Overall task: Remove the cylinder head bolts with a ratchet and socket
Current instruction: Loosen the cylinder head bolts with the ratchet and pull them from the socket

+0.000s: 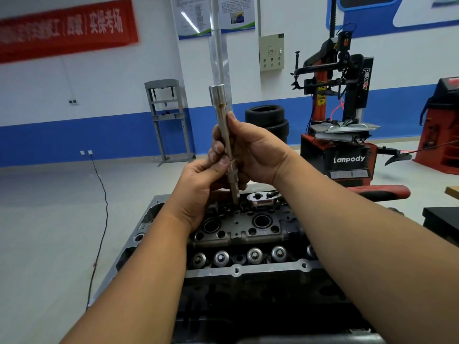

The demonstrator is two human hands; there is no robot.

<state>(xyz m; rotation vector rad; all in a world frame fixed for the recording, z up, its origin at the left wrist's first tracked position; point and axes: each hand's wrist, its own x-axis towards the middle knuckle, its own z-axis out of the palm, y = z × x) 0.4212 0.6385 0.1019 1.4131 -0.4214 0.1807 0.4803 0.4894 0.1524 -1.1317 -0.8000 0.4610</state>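
Extension bar (224,135): I see a long bright steel bar standing nearly upright, tilted slightly, with a wider cup-shaped end at the top, well above the fingers.
Right hand (253,155): my right hand is wrapped round the middle of the extension bar; its fingers (216,147) curl across the front of the shaft, the thumb lying along the right side of it.
Left hand (198,189): my left hand sits just below the right one; its thumb and fingertips pinch the lower part of the tool, touching the right-hand fingers.
Socket (233,172): a thicker stepped section on the lower shaft, just beneath the right-hand fingers and between the two hands.
Tool tip: the thin lower end passes below both hands and meets the top of the cylinder head (248,229); I cannot tell whether it is seated on a bolt.
Ratchet handle: a blurred bright rod rises above the cup end to the top edge; I cannot tell how it joins.
Cylinder head: dark casting directly under the hands, with round bores and a row of valve spring caps (254,255) nearer to me.
Surroundings: tyre changer (345,145) beyond the right hand, stacked tyres (268,120) behind it.
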